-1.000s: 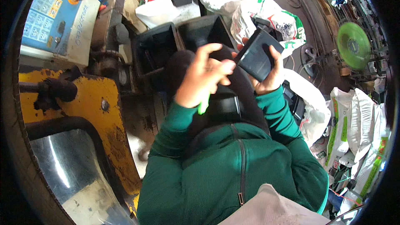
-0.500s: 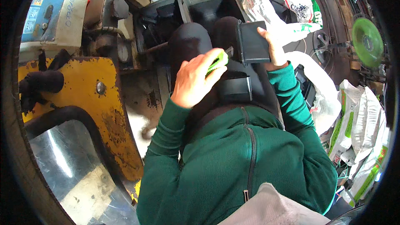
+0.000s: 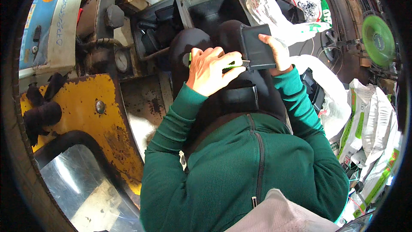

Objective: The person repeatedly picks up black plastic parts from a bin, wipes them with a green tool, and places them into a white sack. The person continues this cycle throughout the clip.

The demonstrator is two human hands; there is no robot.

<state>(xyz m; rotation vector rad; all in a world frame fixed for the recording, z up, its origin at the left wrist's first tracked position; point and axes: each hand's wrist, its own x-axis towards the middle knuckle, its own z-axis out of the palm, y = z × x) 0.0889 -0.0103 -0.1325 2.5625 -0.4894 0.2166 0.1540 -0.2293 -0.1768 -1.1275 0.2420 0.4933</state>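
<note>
My left hand [image 3: 210,71] is closed around a green box cutter [image 3: 232,65]. Its short blade points right and meets, or nearly meets, the lower left edge of a black plastic box-shaped part [image 3: 259,48]; actual contact is hard to make out. That part is gripped at its right side by my right hand [image 3: 281,56], the thumb on top and the other fingers mostly hidden. A second black plastic part [image 3: 241,97] lies on my lap, just below the knife.
Beyond my knees stand two dark bins; the left bin [image 3: 183,12] holds black parts. White plastic bags [image 3: 328,103] and a green fan [image 3: 378,39] are on the right. A yellow machine panel [image 3: 92,116] and a blue control box [image 3: 36,34] with a red button border my left.
My left hand has turned and moved right, bringing the knife blade to the part's lower left edge. The part in my right hand has tilted and shifted slightly.
</note>
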